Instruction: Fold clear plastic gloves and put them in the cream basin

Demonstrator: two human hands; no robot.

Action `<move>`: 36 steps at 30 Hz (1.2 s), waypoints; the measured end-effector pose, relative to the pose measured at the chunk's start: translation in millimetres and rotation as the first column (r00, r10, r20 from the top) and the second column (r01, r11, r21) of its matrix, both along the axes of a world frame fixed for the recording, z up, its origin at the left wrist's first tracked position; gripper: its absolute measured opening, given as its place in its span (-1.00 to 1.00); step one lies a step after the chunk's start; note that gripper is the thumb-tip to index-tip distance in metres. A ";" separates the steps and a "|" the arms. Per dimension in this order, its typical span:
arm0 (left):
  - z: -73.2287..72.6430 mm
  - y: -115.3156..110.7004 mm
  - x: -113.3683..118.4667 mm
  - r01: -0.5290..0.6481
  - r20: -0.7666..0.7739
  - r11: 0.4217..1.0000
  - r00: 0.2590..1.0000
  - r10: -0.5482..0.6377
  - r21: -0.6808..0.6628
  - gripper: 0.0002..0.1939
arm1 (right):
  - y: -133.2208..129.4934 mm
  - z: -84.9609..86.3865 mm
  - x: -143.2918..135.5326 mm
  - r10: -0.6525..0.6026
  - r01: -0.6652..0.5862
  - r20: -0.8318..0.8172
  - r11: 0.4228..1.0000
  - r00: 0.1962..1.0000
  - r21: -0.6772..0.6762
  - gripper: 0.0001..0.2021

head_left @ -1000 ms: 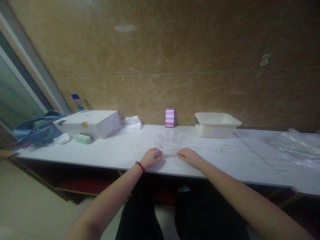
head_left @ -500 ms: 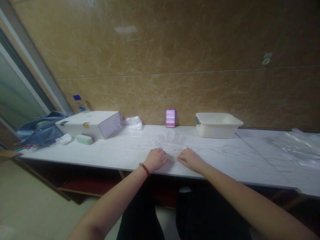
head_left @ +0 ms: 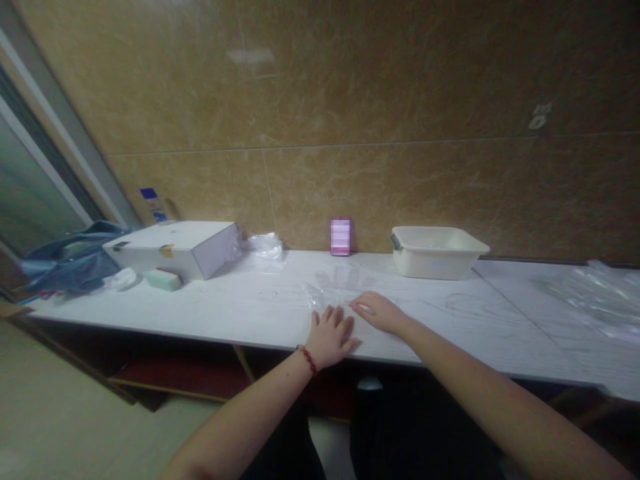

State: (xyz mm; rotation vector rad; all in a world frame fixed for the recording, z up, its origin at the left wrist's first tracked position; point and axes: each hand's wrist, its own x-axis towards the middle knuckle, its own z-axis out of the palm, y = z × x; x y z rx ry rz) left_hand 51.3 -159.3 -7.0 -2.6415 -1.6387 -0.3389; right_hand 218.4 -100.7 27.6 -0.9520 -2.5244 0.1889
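A thin clear plastic bag lies flat on the white tabletop in front of me. My left hand, with a red bead bracelet at the wrist, rests with spread fingers at the bag's near edge. Just to the right, my right hand pinches the bag's near right part between thumb and index finger. Behind the bag, a phone stands upright against the wall.
A cream plastic bin stands at the back right, with clear plastic bags farther right. To the left are a white box, crumpled clear plastic, a green-and-white sponge and a blue bag.
My left hand has moved right and nearer to the table's front edge, and its fingers have spread. My right hand has shifted slightly left. The view has tilted a little.
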 end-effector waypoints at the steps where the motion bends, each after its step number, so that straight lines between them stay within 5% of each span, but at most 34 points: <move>1: 0.6 -1.2 0.4 -0.001 -0.003 1.000 1.000 0.001 -0.003 -0.45 | 6.4 1.3 -5.9 -0.007 0.007 -0.018 1.000 1.000 -0.005 -0.69; 8: -2.3 -5.1 1.3 -0.002 0.030 0.998 1.000 0.000 0.065 -0.47 | 64.8 8.7 -83.2 -0.008 0.008 0.106 1.000 0.994 -0.001 -0.64; 12: -5.5 -5.0 0.4 0.001 0.051 0.995 0.999 -0.006 0.096 -0.48 | 92.6 16.1 -121.0 0.123 -0.167 0.302 0.978 0.945 0.126 -0.64; 16: -6.3 -5.6 0.5 -0.010 0.078 0.995 0.997 0.002 0.104 -0.47 | 108.7 20.6 -142.9 0.213 -0.335 0.498 0.927 0.841 0.170 -0.84; 21: -4.6 -6.6 0.1 -0.017 0.108 0.995 0.994 0.006 0.099 -0.48 | 117.9 21.6 -157.4 0.112 -0.299 0.578 0.924 0.808 0.239 -0.90; 29: -2.6 -6.9 -1.4 -0.029 0.098 0.997 0.995 0.022 0.075 -0.47 | 112.3 27.0 -137.2 -0.085 0.008 0.241 0.953 0.967 0.302 -0.74; 36: 13.7 7.2 -11.5 -0.100 0.174 0.992 0.981 0.086 0.073 -0.64 | 82.7 1.3 -53.0 -0.173 0.175 0.103 0.984 0.980 -0.014 -0.72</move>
